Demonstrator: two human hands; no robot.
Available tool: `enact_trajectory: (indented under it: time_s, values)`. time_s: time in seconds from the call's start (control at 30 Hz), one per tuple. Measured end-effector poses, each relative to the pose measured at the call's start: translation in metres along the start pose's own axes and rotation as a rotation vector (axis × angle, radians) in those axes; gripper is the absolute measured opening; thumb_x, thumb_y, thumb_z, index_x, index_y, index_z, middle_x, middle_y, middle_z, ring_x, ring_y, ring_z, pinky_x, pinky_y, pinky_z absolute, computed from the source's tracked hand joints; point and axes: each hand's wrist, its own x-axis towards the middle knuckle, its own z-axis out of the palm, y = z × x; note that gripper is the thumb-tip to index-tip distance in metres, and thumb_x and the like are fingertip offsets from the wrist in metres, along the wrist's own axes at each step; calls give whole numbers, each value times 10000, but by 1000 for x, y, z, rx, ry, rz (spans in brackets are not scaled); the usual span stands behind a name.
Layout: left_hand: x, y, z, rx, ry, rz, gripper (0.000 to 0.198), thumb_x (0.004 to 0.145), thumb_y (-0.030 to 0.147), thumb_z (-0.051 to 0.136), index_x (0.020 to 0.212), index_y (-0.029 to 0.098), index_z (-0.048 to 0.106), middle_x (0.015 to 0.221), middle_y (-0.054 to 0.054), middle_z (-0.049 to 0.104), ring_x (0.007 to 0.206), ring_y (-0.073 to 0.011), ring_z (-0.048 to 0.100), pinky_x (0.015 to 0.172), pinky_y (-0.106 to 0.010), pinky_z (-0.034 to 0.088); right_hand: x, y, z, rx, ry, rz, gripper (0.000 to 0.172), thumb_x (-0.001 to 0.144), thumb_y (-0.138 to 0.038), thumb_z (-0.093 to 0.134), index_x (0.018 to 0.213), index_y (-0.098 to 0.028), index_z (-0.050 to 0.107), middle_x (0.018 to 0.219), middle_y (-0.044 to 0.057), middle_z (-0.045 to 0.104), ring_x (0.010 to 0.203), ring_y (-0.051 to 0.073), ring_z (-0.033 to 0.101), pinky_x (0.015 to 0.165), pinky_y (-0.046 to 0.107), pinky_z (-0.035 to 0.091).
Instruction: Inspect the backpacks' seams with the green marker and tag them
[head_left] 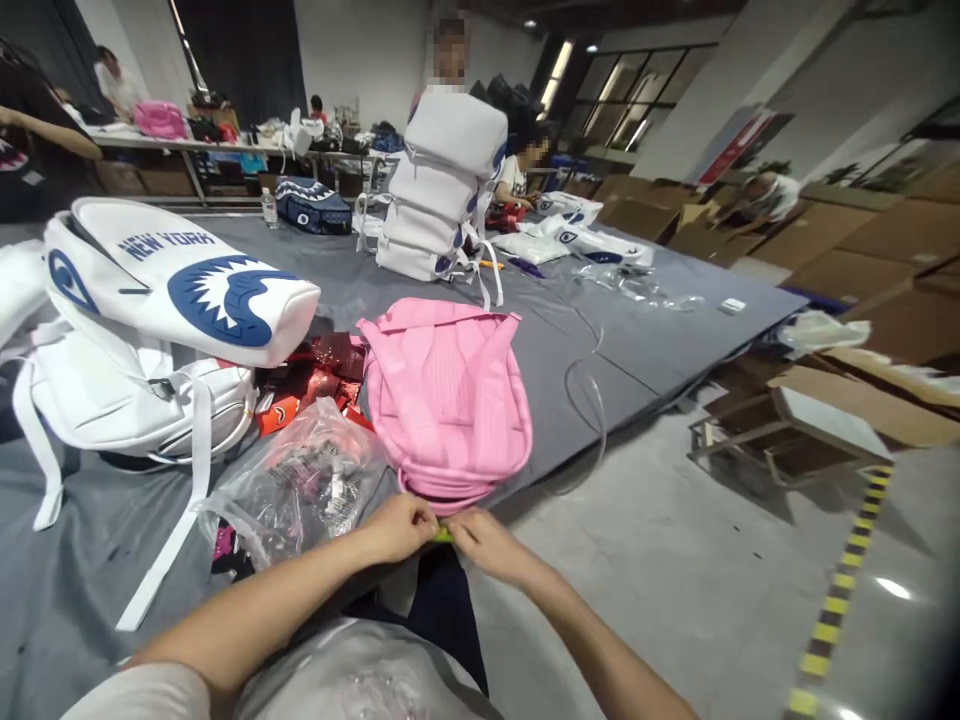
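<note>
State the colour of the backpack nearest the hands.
The backpack is pink, best seen in the head view.

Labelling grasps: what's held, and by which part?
Left hand and right hand seem to pinch a small yellow-green item at its opposite ends, beside the pink backpack.

I wear a pale grey shirt point(300, 670), loose and creased over my front, its short left sleeve point(142, 695) ending near the elbow. A glossy patch point(379, 695) there is too blurred to read. My trousers point(450, 610) are dark navy; my forearms point(300, 590) are bare.
</note>
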Motion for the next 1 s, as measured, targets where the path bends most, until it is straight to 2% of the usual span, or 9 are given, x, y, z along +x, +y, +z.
enact_trajectory:
  time_s: [0.2,0.27,0.33,0.43,0.53,0.67,0.77,0.9,1.0]
  values:
    - [-20,35,-23,19,4,70,337,977,389,443,919,223,731,791,-31,728,740,-202,673,685,-316,516,-44,16,-4,80,-117,82,188,799,-387,591,718,-226,537,656,-18,570,647,177,523,613,278,389]
    - [-4,52,-43,206,112,230,423,933,553,540,1201,257,680,1128,-78,727,1053,-274,665,903,-393,514,-56,23,-25,114,55,149,198,812,-418,577,768,-229,542,702,-12,570,663,178,520,628,285,403]
    - [19,63,-56,505,158,354,874,779,687,687,1478,207,471,1474,-181,521,1362,-383,475,1116,-517,385,-63,28,-44,179,298,212,290,812,-501,596,767,-227,512,685,-15,537,629,169,506,607,280,422]
    - [50,67,-53,790,51,358,1236,549,658,868,1532,97,371,1548,-296,375,1412,-480,383,1175,-625,261,-56,27,-60,271,537,189,472,823,-680,573,711,-229,489,646,4,528,597,179,520,570,286,455]
    - [64,60,-40,911,26,372,1126,565,542,898,1486,93,430,1498,-289,444,1338,-424,482,1170,-556,295,-19,12,-62,302,522,76,594,907,-749,407,798,-207,626,646,38,582,592,192,556,544,283,463]
    - [57,41,-36,1145,36,431,1087,594,598,858,1476,129,429,1546,-271,371,1404,-444,377,1141,-601,300,50,-15,-43,273,381,4,717,911,-749,397,1170,-144,681,583,10,564,444,165,469,424,268,391]
    - [45,28,-48,1182,121,461,773,745,551,756,1357,132,539,1445,-219,508,1379,-417,416,1107,-584,356,87,-22,-26,-24,236,-176,567,947,-570,460,1323,-179,625,850,78,708,676,228,659,599,305,514]
    - [42,41,-60,1195,118,562,334,840,325,668,1089,103,656,1004,-152,700,950,-288,666,801,-407,517,94,-16,-31,-369,133,-182,384,907,-265,513,1244,-204,685,800,99,717,763,319,703,676,376,522]
    - [33,80,-31,1171,108,660,211,856,150,587,1047,94,656,838,-121,692,745,-229,666,624,-347,481,67,-14,-56,-593,286,-9,393,868,-107,498,1211,-149,685,742,127,683,688,318,677,635,375,498]
